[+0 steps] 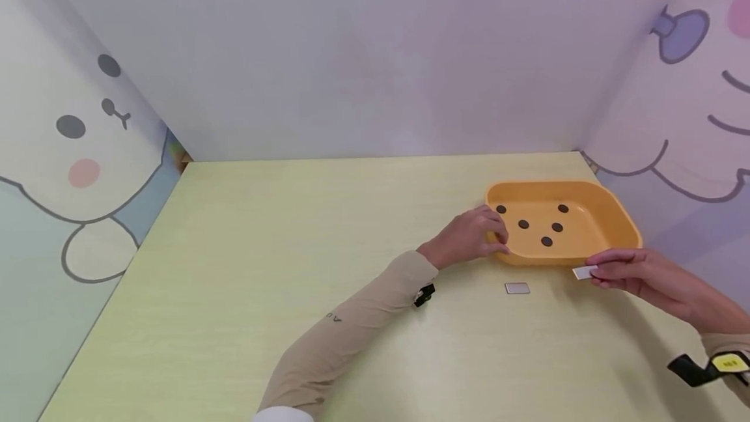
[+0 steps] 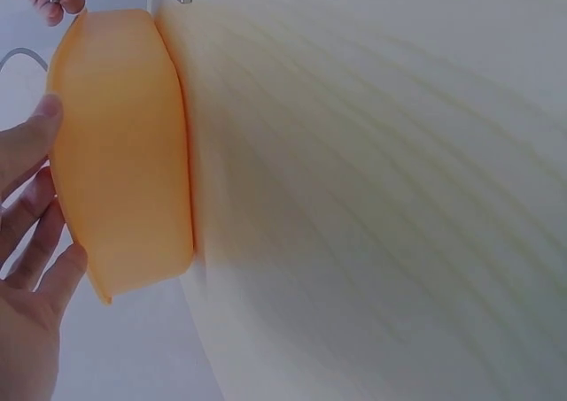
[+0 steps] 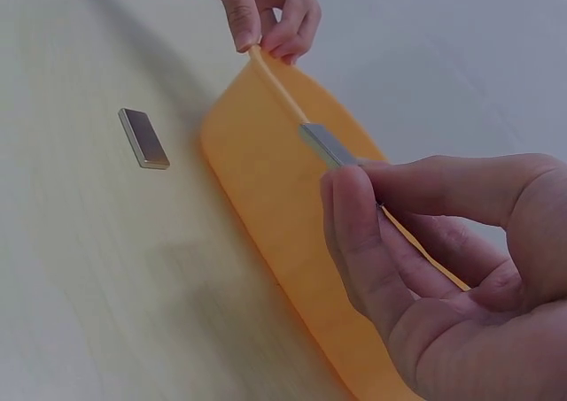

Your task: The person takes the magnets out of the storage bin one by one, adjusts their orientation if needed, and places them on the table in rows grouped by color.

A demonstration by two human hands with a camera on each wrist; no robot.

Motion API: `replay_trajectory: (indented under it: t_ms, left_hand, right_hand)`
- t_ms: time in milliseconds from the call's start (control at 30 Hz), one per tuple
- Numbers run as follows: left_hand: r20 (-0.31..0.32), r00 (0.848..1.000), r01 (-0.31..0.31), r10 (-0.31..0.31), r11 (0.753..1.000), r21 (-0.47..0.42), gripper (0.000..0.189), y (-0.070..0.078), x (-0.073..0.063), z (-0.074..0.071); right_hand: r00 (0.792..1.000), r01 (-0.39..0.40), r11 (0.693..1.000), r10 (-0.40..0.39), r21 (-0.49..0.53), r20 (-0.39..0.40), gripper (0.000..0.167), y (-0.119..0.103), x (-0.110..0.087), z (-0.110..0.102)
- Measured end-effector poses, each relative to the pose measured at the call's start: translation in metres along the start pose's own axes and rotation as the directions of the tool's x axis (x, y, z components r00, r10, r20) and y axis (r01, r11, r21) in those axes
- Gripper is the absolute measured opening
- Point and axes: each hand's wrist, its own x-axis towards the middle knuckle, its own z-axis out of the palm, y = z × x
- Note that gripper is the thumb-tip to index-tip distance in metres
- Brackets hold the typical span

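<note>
An orange plastic basin [image 1: 545, 259] stands at the right side of the table, with several dark round discs [image 1: 547, 241] on its floor. My left hand [image 1: 469, 234] grips the basin's left rim, thumb and fingers on either side of the edge. In front of the basin's right part, my right hand [image 1: 650, 275] pinches a small flat silvery rectangular block [image 3: 326, 144] between thumb and fingers. A second block like it, shiny and rectangular [image 1: 517, 288], lies on the table before the basin; the right wrist view shows it lying flat.
The pale yellow-green table [image 1: 293, 213] runs back to a plain wall [image 1: 375, 57]. Side panels with cartoon drawings stand at the left [image 1: 70, 168] and right [image 1: 697, 122]. The basin sits close to the right panel.
</note>
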Motion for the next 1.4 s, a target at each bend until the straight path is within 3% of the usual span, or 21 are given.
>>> replay_trajectory:
  t_ms: [233,500,800,1400]
  left_hand:
    - [0.001,1.0,0.005,-0.005,1.0,-0.005,0.019,0.0,0.0,0.0]
    - [-0.001,1.0,0.014,-0.014,1.0,-0.009,0.019,0.001,-0.001,0.0]
    - [-0.005,1.0,0.006,-0.006,1.0,-0.001,0.02,0.002,-0.001,0.0]
    - [-0.002,1.0,0.008,-0.008,1.0,-0.016,0.017,0.002,-0.003,0.0]
  right_hand:
    - [1.0,-0.008,1.0,0.007,0.01,0.005,0.042,0.007,-0.002,0.0]
    - [0.998,-0.047,0.999,0.046,-0.021,-0.042,0.039,0.016,-0.002,-0.003]
    - [0.999,-0.046,0.999,0.046,-0.003,-0.021,0.04,0.022,-0.001,-0.006]
    - [0.992,-0.088,0.995,0.083,-0.044,-0.092,0.035,0.036,0.005,-0.01]
